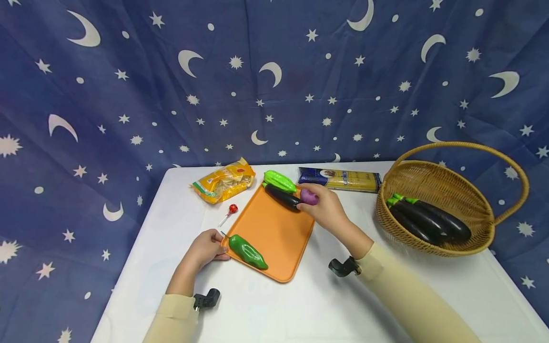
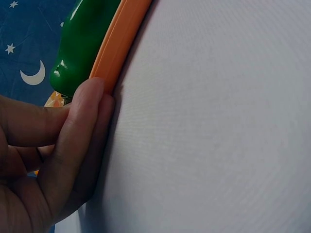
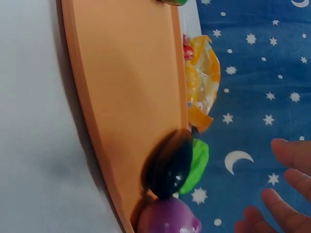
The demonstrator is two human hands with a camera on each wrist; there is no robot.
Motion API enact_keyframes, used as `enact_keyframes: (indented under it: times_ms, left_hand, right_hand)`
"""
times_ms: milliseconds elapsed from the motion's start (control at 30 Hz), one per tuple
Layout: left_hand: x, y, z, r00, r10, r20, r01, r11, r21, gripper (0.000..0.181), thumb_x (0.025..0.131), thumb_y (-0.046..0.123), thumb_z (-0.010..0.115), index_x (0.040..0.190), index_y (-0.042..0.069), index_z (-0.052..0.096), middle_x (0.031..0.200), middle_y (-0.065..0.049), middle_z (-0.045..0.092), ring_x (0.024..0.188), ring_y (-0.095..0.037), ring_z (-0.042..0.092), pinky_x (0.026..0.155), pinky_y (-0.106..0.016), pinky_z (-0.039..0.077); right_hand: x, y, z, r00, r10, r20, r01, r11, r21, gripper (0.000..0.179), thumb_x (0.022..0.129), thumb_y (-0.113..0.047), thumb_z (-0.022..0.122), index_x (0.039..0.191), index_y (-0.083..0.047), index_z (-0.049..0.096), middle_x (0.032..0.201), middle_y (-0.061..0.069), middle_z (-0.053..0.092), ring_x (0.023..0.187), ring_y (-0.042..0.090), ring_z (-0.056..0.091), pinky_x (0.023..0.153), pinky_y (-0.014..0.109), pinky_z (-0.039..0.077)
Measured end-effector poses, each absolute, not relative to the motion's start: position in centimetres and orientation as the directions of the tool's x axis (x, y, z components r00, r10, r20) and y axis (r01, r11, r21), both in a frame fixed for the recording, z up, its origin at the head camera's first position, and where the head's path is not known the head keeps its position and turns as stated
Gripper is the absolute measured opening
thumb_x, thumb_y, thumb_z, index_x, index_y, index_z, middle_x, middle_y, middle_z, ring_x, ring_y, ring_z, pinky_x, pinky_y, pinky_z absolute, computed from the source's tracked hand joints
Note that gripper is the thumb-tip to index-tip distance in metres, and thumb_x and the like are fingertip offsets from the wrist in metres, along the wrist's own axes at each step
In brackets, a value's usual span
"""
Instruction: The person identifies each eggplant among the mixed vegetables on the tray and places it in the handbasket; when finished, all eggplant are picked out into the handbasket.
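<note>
My left hand pinches the near left corner of an orange tray, thumb and fingers on its rim in the left wrist view. A glossy green pepper lies on the tray beside that hand. At the tray's far right corner, my right hand is around a purple onion. The right wrist view shows its fingers spread and apart from the onion. Next to the onion lies a dark eggplant, and behind it a light green ridged vegetable.
A yellow snack bag and a red lollipop lie left of the tray. Behind it is a blue and yellow packet. A wicker basket holding eggplants stands at the right. A starry blue curtain hangs behind the white table.
</note>
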State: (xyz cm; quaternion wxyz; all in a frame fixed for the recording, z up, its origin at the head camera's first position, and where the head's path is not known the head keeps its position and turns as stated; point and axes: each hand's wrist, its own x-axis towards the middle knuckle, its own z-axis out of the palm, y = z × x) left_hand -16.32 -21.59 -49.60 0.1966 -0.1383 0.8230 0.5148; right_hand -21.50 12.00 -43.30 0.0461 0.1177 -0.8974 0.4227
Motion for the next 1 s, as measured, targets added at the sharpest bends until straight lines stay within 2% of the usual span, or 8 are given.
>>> enact_keyframes:
  times_ms: [267, 767, 1000]
  left_hand:
    - [-16.2, -21.9, -49.8, -0.885, -0.031, -0.465, -0.432, 0.428, 0.794, 0.017, 0.090, -0.008, 0.063, 0.105, -0.005, 0.055, 0.090, -0.017, 0.059, 0.067, -0.020, 0.072, 0.065, -0.032, 0.064]
    - [-16.1, -21.6, -49.5, -0.890, -0.034, -0.454, -0.428, 0.404, 0.809, 0.020, 0.087, -0.011, 0.065, 0.104, -0.005, 0.056, 0.089, -0.017, 0.058, 0.066, -0.021, 0.071, 0.065, -0.033, 0.064]
    - [-16.1, -21.5, -49.6, -0.894, -0.027, -0.447, -0.419, 0.402, 0.815, 0.020, 0.087, -0.012, 0.065, 0.103, -0.005, 0.056, 0.087, -0.016, 0.057, 0.066, -0.023, 0.071, 0.064, -0.033, 0.064]
  right_hand:
    - [-22.8, 9.2, -45.0, -0.967, -0.203, 0.155, -0.251, 0.649, -0.718, 0.053, 0.082, -0.014, 0.085, 0.132, -0.013, 0.066, 0.138, 0.013, 0.060, 0.129, 0.032, 0.053, 0.107, 0.051, 0.048]
    - [-24.7, 6.8, -47.4, -0.954, -0.252, 0.162, -0.296, 0.707, -0.643, 0.053, 0.081, -0.013, 0.084, 0.132, -0.012, 0.066, 0.135, 0.011, 0.063, 0.130, 0.031, 0.054, 0.112, 0.046, 0.044]
    - [-25.6, 6.2, -48.5, -0.949, -0.262, 0.174, -0.314, 0.777, -0.545, 0.052, 0.084, -0.014, 0.082, 0.133, -0.013, 0.065, 0.136, 0.014, 0.061, 0.129, 0.034, 0.053, 0.114, 0.047, 0.042]
